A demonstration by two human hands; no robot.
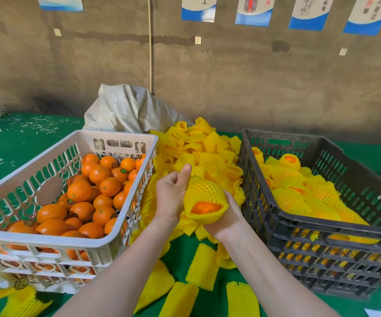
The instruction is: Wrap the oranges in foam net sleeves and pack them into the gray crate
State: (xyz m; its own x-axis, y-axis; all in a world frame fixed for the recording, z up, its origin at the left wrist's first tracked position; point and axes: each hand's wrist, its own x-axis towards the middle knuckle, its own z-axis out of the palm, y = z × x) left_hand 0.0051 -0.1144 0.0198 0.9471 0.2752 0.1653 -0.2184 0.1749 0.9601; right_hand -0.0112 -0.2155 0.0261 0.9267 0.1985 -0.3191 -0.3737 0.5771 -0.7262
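Fruit packing shed: bare concrete wall (230, 76) with instruction posters (254, 10), green-covered table (20, 138), crate of loose oranges (65, 193), heap of foam net sleeves (198, 152), woven sack (127, 110).

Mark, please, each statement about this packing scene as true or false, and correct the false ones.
1. The left hand and the right hand hold a sleeved orange between the two crates. True.
2. The gray crate stands on the person's left. False: it stands on the right.
3. The white crate holds bare oranges. True.
4. The gray crate has no fruit in it. False: wrapped oranges lie in it.
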